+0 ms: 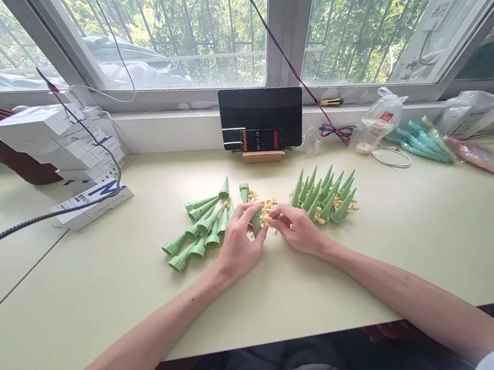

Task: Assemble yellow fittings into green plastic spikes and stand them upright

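My left hand [242, 241] is closed round a green plastic cone-shaped spike [256, 223], held at the middle of the table. Close to its right side, my right hand [297, 227] pinches a small yellow plastic piece [266, 220] between thumb and fingers. Beyond the fingertips lies a loose pile of small yellow pieces [271, 202]. Left of my hands, several hollow green spikes [198, 249] lie with their open ends toward me. On the right, several green spikes [328, 195] with yellow pieces on them are grouped together, tips pointing away.
A black tablet [259, 110] leans at the window, a phone [263, 140] showing a timer before it. White boxes [78, 143] are stacked at the left, with a black cable [42, 219] crossing them. Plastic bags [379, 119] and teal packets [423, 140] lie back right.
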Motion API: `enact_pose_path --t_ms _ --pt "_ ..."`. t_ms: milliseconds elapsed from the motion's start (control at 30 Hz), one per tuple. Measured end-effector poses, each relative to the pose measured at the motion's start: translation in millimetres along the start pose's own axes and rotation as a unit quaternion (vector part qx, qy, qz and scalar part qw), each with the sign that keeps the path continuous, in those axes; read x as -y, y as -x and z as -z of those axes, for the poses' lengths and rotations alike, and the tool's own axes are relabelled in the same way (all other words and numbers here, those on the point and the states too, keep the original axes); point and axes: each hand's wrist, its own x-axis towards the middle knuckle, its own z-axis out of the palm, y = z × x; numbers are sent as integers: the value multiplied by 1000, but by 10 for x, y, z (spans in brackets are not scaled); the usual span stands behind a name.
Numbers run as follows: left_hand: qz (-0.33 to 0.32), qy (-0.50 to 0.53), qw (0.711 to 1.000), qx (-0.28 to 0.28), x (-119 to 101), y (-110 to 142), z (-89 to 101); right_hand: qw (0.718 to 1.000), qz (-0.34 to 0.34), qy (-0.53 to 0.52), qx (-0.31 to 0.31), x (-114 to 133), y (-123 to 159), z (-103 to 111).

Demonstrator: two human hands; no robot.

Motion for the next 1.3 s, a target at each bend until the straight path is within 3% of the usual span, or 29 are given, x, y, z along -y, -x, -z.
enact_pose_path --t_ms 667,1300 --pt "7 -2 1000 16 -27 14 3 998 29 49 6 9 6 27" --pt "2 0 1000 20 -18 15 3 999 -33 -6 19 66 7 28"
